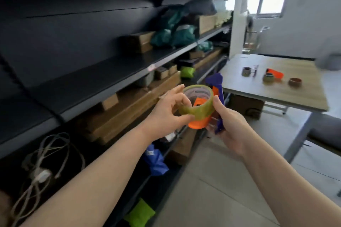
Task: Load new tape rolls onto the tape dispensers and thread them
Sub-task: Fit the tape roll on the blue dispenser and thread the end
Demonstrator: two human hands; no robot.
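**Pulling the tape end, ready to thread**

Left hand (pixel 170 110) closed, thumb and fingers pinching the loose end of the yellowish tape roll (pixel 198 103). Right hand (pixel 227 125) wrapped tight round the purple handle of the tape dispenser (pixel 215 101). Both held up in the air, in front of the dark shelves (pixel 92 72), well apart from the tabletop (pixel 276 96).

Roll sitting on the orange hub of the dispenser, its open hole facing up and a bit toward the camera. Long side of the dispenser running up and away, purple tip on top, handle end down in the right hand.

To do this well, probably: keep the handle steady, pull the end out slowly and flat, no twisting, sticky side kept off the fingers. Then lead it toward the purple tip. Slot and blade too blurry to make out.

More rolls and another orange dispenser (pixel 275 73) waiting on the tabletop.
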